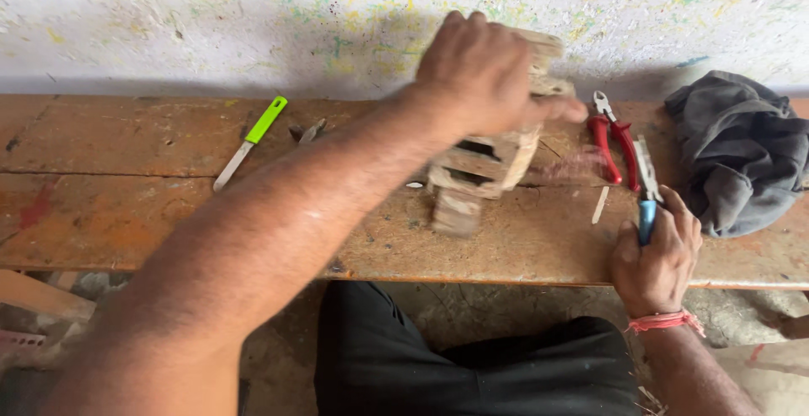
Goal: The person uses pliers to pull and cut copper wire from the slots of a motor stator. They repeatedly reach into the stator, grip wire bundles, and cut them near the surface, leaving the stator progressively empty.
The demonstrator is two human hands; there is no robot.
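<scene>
Setting: we note a worn wooden bench (126, 214) running the width of the view, set against a whitish wall (211, 20) flecked with yellow and green paint; a dark-trousered lap (472, 365) shows below the bench's near edge.

Left hand: the left hand (476, 75) comes in on a long diagonal from the lower left, forearm stretched across the bench, palm down, fingers wrapped over the top of a slatted wooden piece (480, 171).

Left grip: closed on the wooden piece, thumb pressed along its right side.

Wooden piece: held up off the bench, tilted, its lower end over the middle of the board (blurred, so we cannot read finer detail).

Right hand: the right hand (656, 256) sits at the near edge, wrist bent upward, a pinkish thread band on the wrist.

Right grip: fist closed around the blue handle of a small plier-like tool (646, 188), whose metal end points away toward the wall.

Nearby: red-handled pliers (613, 142) lie just beside that tool; a grey cloth (742, 150) is bunched at the far right; a green-handled knife (251, 139) lies well apart to the left.

Open room: bare board spans the left half around the knife; the right end is crowded between the tools and the cloth.
</scene>
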